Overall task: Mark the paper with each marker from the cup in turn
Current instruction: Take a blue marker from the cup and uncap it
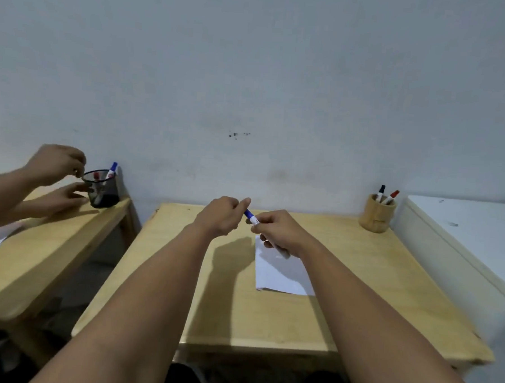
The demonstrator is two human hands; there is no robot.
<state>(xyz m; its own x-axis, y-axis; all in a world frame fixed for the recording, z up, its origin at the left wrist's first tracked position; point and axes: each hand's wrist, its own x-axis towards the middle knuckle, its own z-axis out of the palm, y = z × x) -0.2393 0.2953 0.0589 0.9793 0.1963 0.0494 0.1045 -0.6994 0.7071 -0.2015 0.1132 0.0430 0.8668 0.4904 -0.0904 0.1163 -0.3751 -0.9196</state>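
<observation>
A blue marker (252,218) is held between both hands above the middle of the wooden table (357,284). My right hand (281,235) grips its white barrel. My left hand (222,216) pinches its blue capped end. Under the right hand lies a white sheet of paper (282,273). A wooden cup (377,214) stands at the table's far right corner with a black marker (380,192) and a red marker (391,196) upright in it.
Another person's two hands (59,178) reach at a black mesh cup (102,190) holding markers on a second wooden table (37,262) to the left. A white cabinet (462,231) borders the right side. A grey wall stands behind.
</observation>
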